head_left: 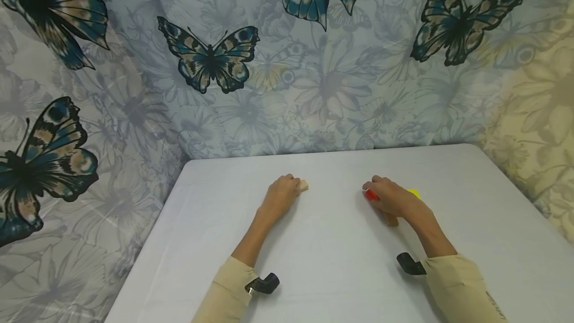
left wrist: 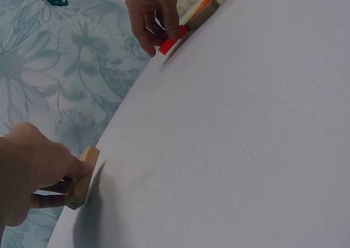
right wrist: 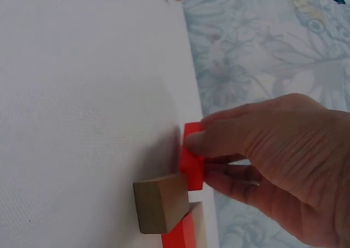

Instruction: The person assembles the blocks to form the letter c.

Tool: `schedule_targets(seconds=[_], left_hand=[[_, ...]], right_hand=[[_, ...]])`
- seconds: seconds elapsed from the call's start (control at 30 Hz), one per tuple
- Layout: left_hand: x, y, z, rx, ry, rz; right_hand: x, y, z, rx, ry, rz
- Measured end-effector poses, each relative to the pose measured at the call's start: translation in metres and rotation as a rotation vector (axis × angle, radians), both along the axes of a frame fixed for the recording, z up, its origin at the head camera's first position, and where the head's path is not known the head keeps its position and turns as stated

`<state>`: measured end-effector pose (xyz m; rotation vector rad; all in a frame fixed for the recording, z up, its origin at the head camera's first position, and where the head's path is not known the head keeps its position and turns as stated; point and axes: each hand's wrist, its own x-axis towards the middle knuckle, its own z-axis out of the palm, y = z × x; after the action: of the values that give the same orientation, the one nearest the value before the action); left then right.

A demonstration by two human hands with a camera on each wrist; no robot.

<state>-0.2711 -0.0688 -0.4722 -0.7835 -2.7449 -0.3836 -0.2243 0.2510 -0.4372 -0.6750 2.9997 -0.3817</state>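
Note:
My left hand (head_left: 281, 194) pinches a plain wooden block (left wrist: 85, 179) between thumb and fingers, close over the white table at left of centre. On the right, my right hand (head_left: 391, 197) holds a red block (right wrist: 192, 155) by its sides, thumb on the near face. Right beside the red block stands a brown wooden block (right wrist: 161, 203), its end facing the right wrist camera. Another red block (right wrist: 180, 234) and a pale block show past it, partly cut off. A yellow piece (head_left: 413, 193) peeks out behind the right hand in the head view.
The white table (head_left: 314, 273) has its far edge against a wall covered in butterfly and flower fabric (head_left: 291, 88). Black wrist cameras (head_left: 264, 283) jut inward from both beige sleeves (head_left: 462, 283).

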Motion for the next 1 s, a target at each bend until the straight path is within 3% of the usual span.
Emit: schedule_targets(seconds=[0.3, 0.53, 1.0], left_hand=[[0.009, -0.006, 0.01, 0.01, 0.037, 0.03], [0.019, -0.008, 0.017, 0.039, 0.057, 0.073], [0.044, -0.011, 0.037, 0.031, 0.124, 0.116]], right_hand=[[-0.002, -0.001, 0.011, -0.07, 0.085, 0.036], [-0.003, -0.008, 0.019, -0.085, 0.239, 0.102], [-0.001, -0.024, 0.029, -0.148, 0.27, 0.099]])
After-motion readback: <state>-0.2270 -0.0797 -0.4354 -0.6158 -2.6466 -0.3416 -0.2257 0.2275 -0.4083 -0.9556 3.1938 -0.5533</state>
